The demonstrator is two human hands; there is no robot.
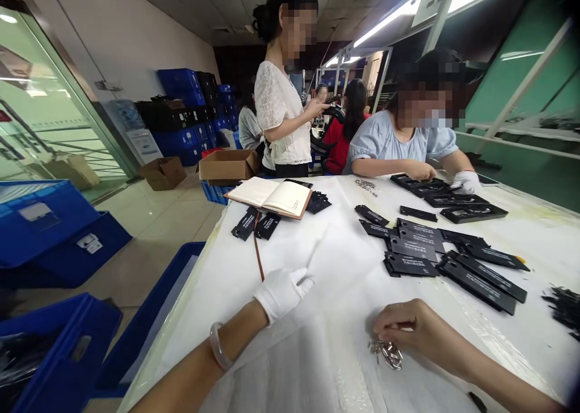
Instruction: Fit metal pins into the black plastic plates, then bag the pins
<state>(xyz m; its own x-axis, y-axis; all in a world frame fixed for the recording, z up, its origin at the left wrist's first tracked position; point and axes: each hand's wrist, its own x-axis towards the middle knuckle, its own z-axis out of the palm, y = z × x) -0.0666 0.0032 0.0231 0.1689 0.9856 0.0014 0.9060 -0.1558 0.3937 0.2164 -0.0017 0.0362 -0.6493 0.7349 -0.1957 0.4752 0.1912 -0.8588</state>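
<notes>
My left hand (283, 293), in a white glove, hovers over or rests on the white table covering (317, 316), its fingers stretched out and a little apart, with nothing seen in it. A bare right hand (403, 323) reaches down at a small pile of shiny metal pins (390, 355). Its thumb and fingertips are pinched together at the pile's upper edge; whatever lies between them is too small to make out. Black printed plates (414, 248) lie stacked beyond my right hand.
An open notebook (276, 195) lies on more black plates at the far left. Across the table a person (403, 141) handles black frames (473, 212). Small black parts (564, 307) sit at the right edge. Blue crates (54, 340) stand at left.
</notes>
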